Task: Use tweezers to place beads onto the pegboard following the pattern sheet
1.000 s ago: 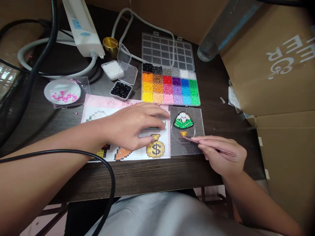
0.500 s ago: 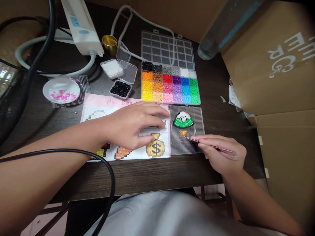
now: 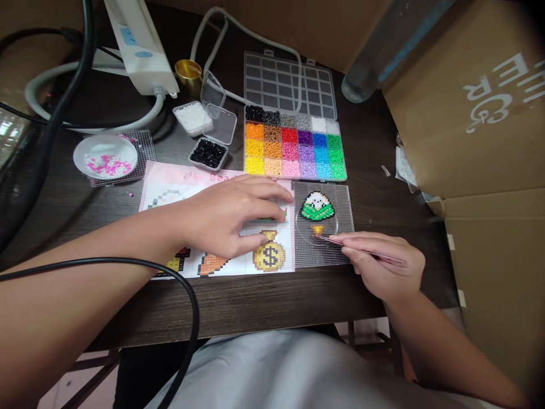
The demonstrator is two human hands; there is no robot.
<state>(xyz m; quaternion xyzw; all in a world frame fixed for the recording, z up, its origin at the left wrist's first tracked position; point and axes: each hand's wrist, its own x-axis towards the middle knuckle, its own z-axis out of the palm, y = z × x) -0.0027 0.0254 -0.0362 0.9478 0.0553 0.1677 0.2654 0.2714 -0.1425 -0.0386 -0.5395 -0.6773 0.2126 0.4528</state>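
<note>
My right hand (image 3: 385,264) pinches a pair of pink tweezers (image 3: 370,251), whose tips meet the lower part of a small yellow-and-orange bead figure (image 3: 317,229). That figure sits on a clear pegboard (image 3: 326,255), below a finished-looking rice-ball shape of white, green and black beads (image 3: 317,207). Whether a bead is between the tips is too small to tell. My left hand (image 3: 238,213) lies with fingers spread on a printed pattern sheet (image 3: 242,266). Beside its thumb shows a money-bag pattern (image 3: 269,251); the palm hides other patterns.
Behind the sheet stands an open bead box (image 3: 293,142) sorted by colour. Small boxes of white beads (image 3: 193,119) and black beads (image 3: 208,154), a gold cup (image 3: 189,76) and a white dish (image 3: 80,156) are left of it. A black cable (image 3: 193,301) crosses my left forearm.
Almost nothing differs. The tweezer tips have shifted very slightly at the yellow-and-orange figure, and my left hand keeps its place on the sheet.
</note>
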